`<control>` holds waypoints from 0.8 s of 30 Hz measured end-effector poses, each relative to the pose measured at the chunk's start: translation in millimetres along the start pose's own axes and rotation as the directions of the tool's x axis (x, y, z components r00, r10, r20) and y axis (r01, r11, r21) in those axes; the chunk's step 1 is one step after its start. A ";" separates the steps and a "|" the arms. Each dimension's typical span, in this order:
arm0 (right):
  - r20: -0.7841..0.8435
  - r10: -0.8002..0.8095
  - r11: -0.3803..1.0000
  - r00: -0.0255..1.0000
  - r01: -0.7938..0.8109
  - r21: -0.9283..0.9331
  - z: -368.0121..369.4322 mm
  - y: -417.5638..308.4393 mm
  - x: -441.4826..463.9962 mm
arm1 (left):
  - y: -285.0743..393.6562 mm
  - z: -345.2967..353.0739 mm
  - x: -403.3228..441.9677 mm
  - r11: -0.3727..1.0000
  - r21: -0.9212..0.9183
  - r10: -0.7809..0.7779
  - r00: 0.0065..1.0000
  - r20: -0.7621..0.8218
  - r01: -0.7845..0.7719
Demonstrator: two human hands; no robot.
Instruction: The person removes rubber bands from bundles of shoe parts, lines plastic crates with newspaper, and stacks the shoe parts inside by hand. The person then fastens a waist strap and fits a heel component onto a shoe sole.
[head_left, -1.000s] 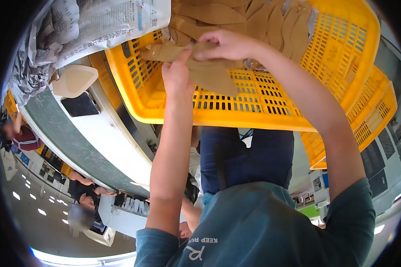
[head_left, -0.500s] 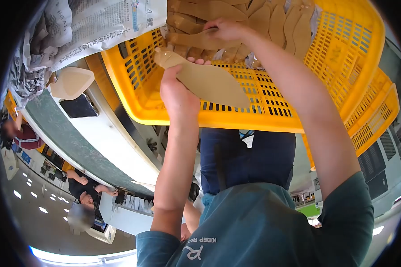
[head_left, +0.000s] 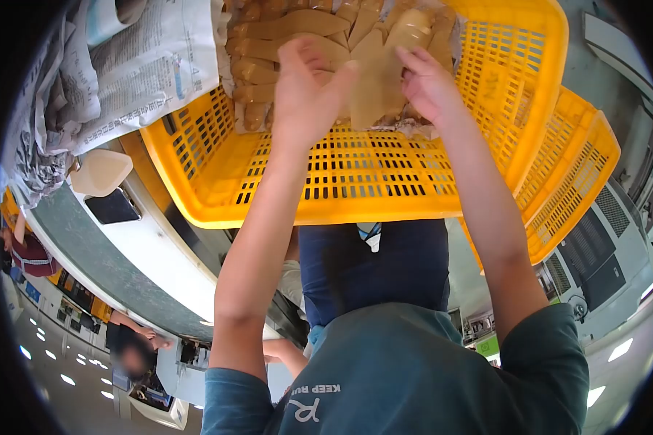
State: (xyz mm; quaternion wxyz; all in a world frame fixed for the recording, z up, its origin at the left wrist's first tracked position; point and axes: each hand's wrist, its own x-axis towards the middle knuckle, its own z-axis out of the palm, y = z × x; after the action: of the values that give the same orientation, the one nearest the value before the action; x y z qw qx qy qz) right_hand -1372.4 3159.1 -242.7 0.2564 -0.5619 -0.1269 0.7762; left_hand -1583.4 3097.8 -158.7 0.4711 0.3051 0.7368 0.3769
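Note:
Tan shoe insoles (head_left: 286, 26) with glossy heel ends lie packed in rows in a yellow slotted basket (head_left: 326, 214). One insole (head_left: 372, 83) lies over the others between my hands, its rounded shiny end pointing away from me. My right hand (head_left: 429, 85) pinches this insole's right edge with thumb and fingertips. Just left of it, my left hand (head_left: 306, 94) is slightly blurred, its thumb stretched toward the insole's left edge and its fingers apart above the pile. Whether that thumb touches the insole I cannot tell.
Crumpled newspaper (head_left: 149, 65) hangs at the basket's left. On the bench edge are a cream plastic dish (head_left: 101, 172) and a dark phone (head_left: 113, 206). A second yellow basket (head_left: 569, 170) is at the right. Another person (head_left: 127, 341) sits farther off at lower left.
The insole that my left hand held over the basket's near side is now over the pile, at my right hand. My left hand has moved forward and let go. The view has shifted.

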 end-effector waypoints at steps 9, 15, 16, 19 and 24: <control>-0.387 -0.025 0.803 0.922 0.249 0.541 -86.7 36.2 127.5 | -3.7 -136.8 -130.4 0.924 0.311 0.370 0.737 -0.566 -0.225; -0.367 0.067 0.705 0.928 0.217 0.675 -99.5 19.5 157.5 | -92.4 -232.0 -213.2 0.821 0.527 0.401 0.435 -0.806 0.220; -0.367 0.077 0.717 0.927 0.204 0.667 -100.7 18.2 162.7 | -112.4 -230.1 -223.2 0.809 0.517 0.379 0.423 -0.823 0.281; -0.427 0.068 0.827 0.902 0.189 0.530 -101.4 14.1 166.1 | -155.6 -233.3 -231.5 0.773 0.576 0.484 0.340 -0.806 0.266; -0.358 0.268 0.897 0.894 -0.367 -0.245 -108.0 -6.4 133.3 | -154.1 -232.8 -219.7 0.796 0.495 0.452 0.203 -0.869 0.348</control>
State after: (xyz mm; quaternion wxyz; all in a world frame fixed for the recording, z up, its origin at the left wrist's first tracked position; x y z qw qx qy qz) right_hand -1301.1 3226.7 -383.4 0.0512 -0.7246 -0.1083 0.6787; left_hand -1731.8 2777.0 -123.3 -0.2415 0.1549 0.9267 0.2428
